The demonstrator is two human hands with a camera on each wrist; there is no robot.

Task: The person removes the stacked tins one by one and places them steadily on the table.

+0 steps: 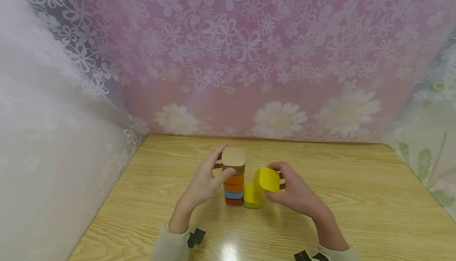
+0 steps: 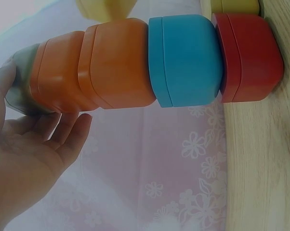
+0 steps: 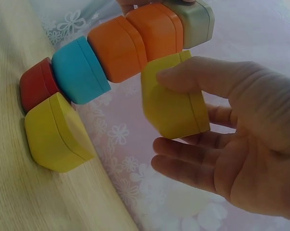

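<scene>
A person's two bare hands work over a wooden table [image 1: 149, 197], sleeves just showing at the near edge. The right hand [image 1: 297, 191] pinches a yellow block [image 1: 267, 179] between thumb and fingers, holding it tilted in the air just right of a stack of blocks [image 1: 234, 178]. Directly below it, a second yellow block [image 1: 253, 197] sits on the table, touching the stack's foot. The left hand [image 1: 204, 184] curls its thumb and fingers round the tan top block [image 1: 233, 158] of the stack, steadying it. The stack's long axis runs upright: red at the bottom, then blue, two orange, tan. It stands between the hands, the lifted block level with the orange pieces. No brand, label or writing shows on any block. Behind, a pink flowered curtain [image 1: 249, 55] closes off the scene.
</scene>
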